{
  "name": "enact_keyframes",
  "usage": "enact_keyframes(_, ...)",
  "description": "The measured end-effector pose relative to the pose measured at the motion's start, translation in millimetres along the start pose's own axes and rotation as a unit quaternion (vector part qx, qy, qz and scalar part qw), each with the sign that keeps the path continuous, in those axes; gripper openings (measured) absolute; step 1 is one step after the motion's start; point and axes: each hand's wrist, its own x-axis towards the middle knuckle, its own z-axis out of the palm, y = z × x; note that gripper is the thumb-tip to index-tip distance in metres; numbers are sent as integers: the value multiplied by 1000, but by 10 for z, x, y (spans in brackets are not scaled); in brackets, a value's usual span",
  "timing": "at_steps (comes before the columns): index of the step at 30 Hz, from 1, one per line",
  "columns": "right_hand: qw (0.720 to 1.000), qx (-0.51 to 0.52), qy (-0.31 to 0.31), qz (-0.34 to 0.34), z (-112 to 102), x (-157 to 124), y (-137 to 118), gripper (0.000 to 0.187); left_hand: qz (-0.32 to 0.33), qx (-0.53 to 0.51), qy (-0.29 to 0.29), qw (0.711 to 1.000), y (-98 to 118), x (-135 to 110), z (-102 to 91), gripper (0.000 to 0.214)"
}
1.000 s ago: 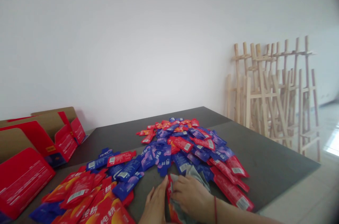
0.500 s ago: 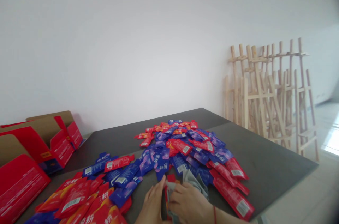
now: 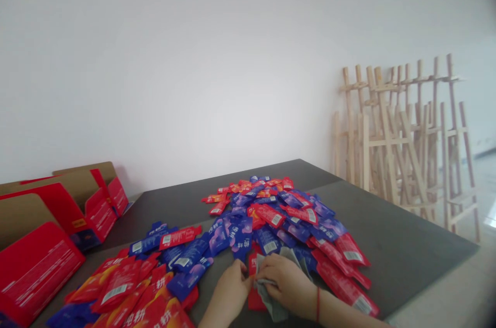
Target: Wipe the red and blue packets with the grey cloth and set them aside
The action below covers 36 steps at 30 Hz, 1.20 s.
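A red pouch (image 3: 256, 301) lies on the dark table between my hands, its lower part and a bit of its top showing. My left hand (image 3: 231, 289) is curled at the pouch's left edge, thumb and forefinger pinched on it, though the exact contact is partly hidden. In my right hand (image 3: 284, 282), bunched under the fingers, is a grey-green cloth (image 3: 276, 307) that lies over the right side of the pouch. Blue pouches (image 3: 242, 235) and red ones (image 3: 344, 250) are heaped just beyond and to the right of my hands.
Another heap of red-orange pouches (image 3: 120, 286) and blue pouches (image 3: 189, 279) sits to the left. Open red cardboard boxes (image 3: 42, 266) stand at the table's left side. Wooden easels (image 3: 391, 147) lean by the wall past the right edge of the dark table (image 3: 411, 235).
My left hand has gone from lying fairly flat beside the pouch to a curled pinch at its edge. The right hand, with the cloth, has shifted slightly. The view has turned a little left.
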Motion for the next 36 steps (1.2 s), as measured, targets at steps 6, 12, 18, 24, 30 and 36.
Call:
enact_keyframes(6, 996, -78, -42, 25, -55, 47, -28, 22, -39, -37, -87, 995, -14, 91, 78, 25)
enact_keyframes(12, 976, -188, -61, 88, 55, 399, -136, 20, -46, -63, -101, 992, -48, -24, 97, 22)
enact_keyframes(18, 969, -233, -80, 24, 102, 317, -188, 18, -69, -103, -120, 985, -112, -18, 97, 23)
enact_keyframes(24, 955, -223, -65, -183, 26, -222, -137, 15, -56, -132, -150, 978, -168, 35, 106, 41)
enact_keyframes(30, 957, -273, -88, 31, -26, 115, -112, 14, -40, -147, -144, 978, -177, 16, 102, 33)
enact_keyframes(36, 953, -286, -92, 36, 88, 493, -169, 16, -48, -141, -127, 981, -138, -43, 99, 25)
